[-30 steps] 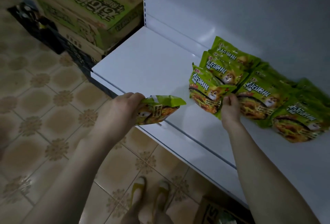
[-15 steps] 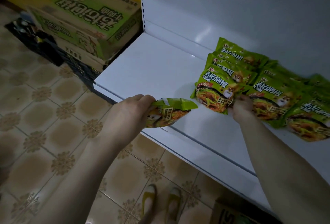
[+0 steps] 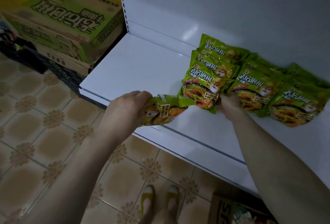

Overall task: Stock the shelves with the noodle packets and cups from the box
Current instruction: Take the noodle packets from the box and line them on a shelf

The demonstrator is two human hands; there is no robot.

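My left hand [image 3: 128,106] grips a green noodle packet [image 3: 166,111] by its end, just above the front edge of the white shelf [image 3: 135,66]. My right hand [image 3: 227,103] pinches the lower corner of the front packet [image 3: 201,88] in a leaning stack of green packets. More green packets [image 3: 259,88] lie overlapped in rows to the right on the shelf, reaching the frame's edge.
Stacked green-printed cartons [image 3: 71,20] stand on dark crates [image 3: 59,70] left of the shelf. An open cardboard box [image 3: 230,209] sits on the tiled floor at the bottom right, beside my feet [image 3: 159,200]. The shelf's left half is bare white metal.
My right hand tipped the front packet from leaning left into place flat against the stack. My left hand with its packet has shifted slightly right along the shelf edge.
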